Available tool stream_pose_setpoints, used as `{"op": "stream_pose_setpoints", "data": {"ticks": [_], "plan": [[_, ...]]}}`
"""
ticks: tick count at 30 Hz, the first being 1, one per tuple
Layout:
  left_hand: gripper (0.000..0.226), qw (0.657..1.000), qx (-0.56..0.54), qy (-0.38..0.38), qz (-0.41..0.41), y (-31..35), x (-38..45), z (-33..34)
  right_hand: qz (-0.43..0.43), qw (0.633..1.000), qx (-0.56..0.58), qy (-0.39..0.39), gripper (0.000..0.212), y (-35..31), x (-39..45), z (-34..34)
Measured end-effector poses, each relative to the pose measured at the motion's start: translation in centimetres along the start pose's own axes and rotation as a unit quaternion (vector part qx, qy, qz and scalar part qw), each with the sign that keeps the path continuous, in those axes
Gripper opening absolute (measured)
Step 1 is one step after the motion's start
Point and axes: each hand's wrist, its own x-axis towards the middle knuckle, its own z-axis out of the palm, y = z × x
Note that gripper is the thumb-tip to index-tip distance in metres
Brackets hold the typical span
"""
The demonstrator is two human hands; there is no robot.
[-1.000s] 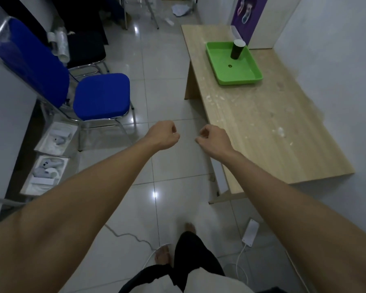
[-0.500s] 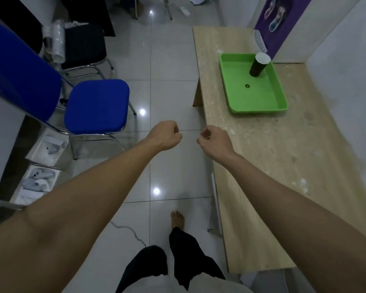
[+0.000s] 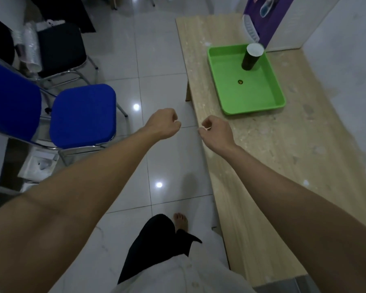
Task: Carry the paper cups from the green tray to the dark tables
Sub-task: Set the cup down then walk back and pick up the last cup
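A dark paper cup (image 3: 250,60) with a white inside stands upright in the far right corner of the green tray (image 3: 224,98). It leans a little in the wide-angle view, its open mouth up. A small dark round speck (image 3: 240,82) lies on the tray floor, near the middle and apart from the cup. The tray sits on the far part of a light wooden counter (image 3: 283,157), close to its left edge, long side running away from the person. Behind the tray, against the wall, a white ribbed object (image 3: 250,28) leans beside a purple panel (image 3: 268,15).

Both arms reach forward, well short of the tray. The right hand (image 3: 217,132) hangs over the counter's left edge with its fingers (image 3: 206,124) curled into a loose fist, grasping nothing. The left hand (image 3: 164,123) hangs over the floor (image 3: 163,66), just beside the right one but not touching it, also clenched on nothing.

The floor is glossy white tile with light spots reflected in it. To the left stands a blue chair (image 3: 82,115) on a metal frame, and beyond it a black chair (image 3: 60,49) with clear plastic wrap (image 3: 29,49) at its side. White open boxes (image 3: 38,166) lie on the floor under the blue chair's near side. Below, a bare foot (image 3: 180,220) and a dark trouser leg (image 3: 154,242) show beside the counter.
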Motion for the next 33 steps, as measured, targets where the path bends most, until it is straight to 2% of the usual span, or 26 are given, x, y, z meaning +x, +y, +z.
{"op": "stream_pose_setpoints", "data": {"ticks": [6,15,24,33], "plan": [[0.04,1.0,0.003,0.007,0.03,0.3,4.1,-2.0,0.017,0.999,0.002,0.038,0.027,-1.1,3.3,-1.6],[0.037,0.992,0.009,-0.034,0.12,3.2,13.3,-5.4,0.087,0.991,0.021,0.098,0.03,-2.7,8.9,-3.7],[0.039,0.97,0.032,-0.077,0.228,5.2,22.7,-10.1,0.164,0.966,0.07,0.188,0.032,-5.0,14.7,-4.3],[0.039,0.946,0.045,-0.117,0.297,9.0,28.9,-10.0,0.221,0.939,0.107,0.241,0.031,-4.0,18.8,-6.0]]}}
